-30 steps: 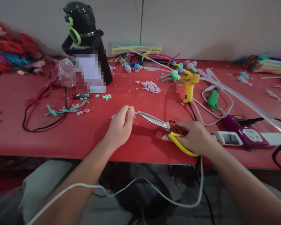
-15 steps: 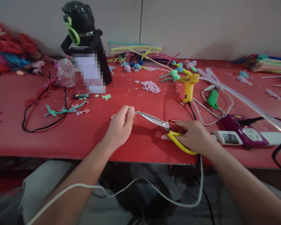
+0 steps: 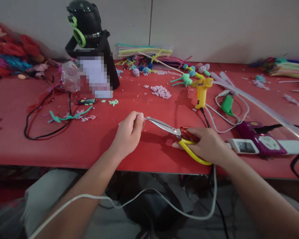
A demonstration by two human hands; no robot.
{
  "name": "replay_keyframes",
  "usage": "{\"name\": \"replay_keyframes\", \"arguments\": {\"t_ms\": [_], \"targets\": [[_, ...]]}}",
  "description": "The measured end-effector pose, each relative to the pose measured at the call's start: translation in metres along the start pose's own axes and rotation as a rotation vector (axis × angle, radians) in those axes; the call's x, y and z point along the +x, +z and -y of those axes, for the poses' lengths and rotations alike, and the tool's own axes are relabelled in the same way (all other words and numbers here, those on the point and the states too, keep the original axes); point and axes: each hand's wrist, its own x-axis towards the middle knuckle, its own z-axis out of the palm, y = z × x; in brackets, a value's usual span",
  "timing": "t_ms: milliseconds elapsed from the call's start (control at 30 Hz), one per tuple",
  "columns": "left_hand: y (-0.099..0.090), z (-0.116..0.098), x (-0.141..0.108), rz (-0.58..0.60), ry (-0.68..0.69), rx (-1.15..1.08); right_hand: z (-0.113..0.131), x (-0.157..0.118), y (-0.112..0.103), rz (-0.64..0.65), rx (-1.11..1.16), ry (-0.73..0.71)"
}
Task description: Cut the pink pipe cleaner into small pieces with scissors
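Closed in a pinch, my left hand [image 3: 129,132] holds a thin pale pink pipe cleaner [image 3: 145,119], mostly hidden by the fingers. Only a short end of it pokes out past the fingertips. My right hand [image 3: 208,144] grips scissors [image 3: 164,126] by their red and yellow handles. Their narrow blades point left, and the tips lie at the pipe cleaner's end. A heap of short pale pink cut pieces [image 3: 160,92] lies on the red table [image 3: 102,146] beyond my hands.
A yellow glue gun [image 3: 201,93] with a long clear glue stick stands right of centre. Near my right forearm lie a purple power strip [image 3: 266,141] and white charger [image 3: 243,146]. A black bottle [image 3: 112,63] stands back left. Bundled pipe cleaners [image 3: 144,51] lie along the wall.
Both hands and the scissors stay almost in the same place. The whole view has shifted very slightly.
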Motion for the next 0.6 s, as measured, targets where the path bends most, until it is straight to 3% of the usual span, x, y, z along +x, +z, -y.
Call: {"name": "replay_keyframes", "arguments": {"t_ms": [600], "targets": [[0.0012, 0.0036, 0.0003, -0.028, -0.016, -0.006, -0.0023, -0.0005, 0.0021, -0.011, 0.024, 0.003]]}}
